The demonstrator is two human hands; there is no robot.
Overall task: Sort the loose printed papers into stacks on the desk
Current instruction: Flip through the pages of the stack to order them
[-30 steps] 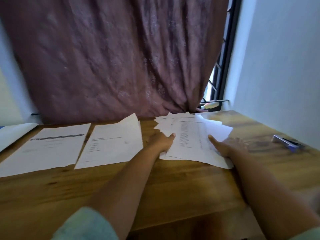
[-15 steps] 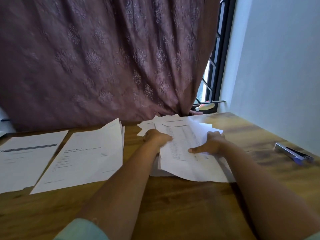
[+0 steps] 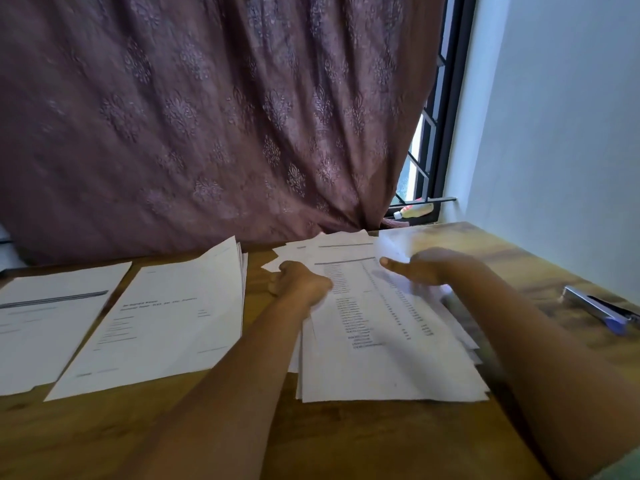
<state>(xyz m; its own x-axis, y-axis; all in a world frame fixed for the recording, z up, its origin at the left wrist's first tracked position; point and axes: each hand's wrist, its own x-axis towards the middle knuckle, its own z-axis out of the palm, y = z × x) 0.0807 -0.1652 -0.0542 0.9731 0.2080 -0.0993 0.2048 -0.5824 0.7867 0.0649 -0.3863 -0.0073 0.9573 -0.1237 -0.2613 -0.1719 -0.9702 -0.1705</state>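
You've got two sorted stacks (image 3: 152, 327) laid out desk-left. The loose pile (image 3: 377, 327) mid-desk is still unsorted, approx half left. L hand (image 3: 299, 284) is clenched on the pile's edge; R hand (image 3: 426, 268) lies flat, fingers straight, on top.

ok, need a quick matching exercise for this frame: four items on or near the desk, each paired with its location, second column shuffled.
Items:
1. blue and silver stapler
2. messy pile of printed white papers
3. small yellow bottle
4. white sheet with a dark header bar

Places:
A. window ledge behind the desk
B. far left of the desk
C. under both hands
D. right edge of the desk

Pairs: 1-D, 2-C, 3-A, 4-B
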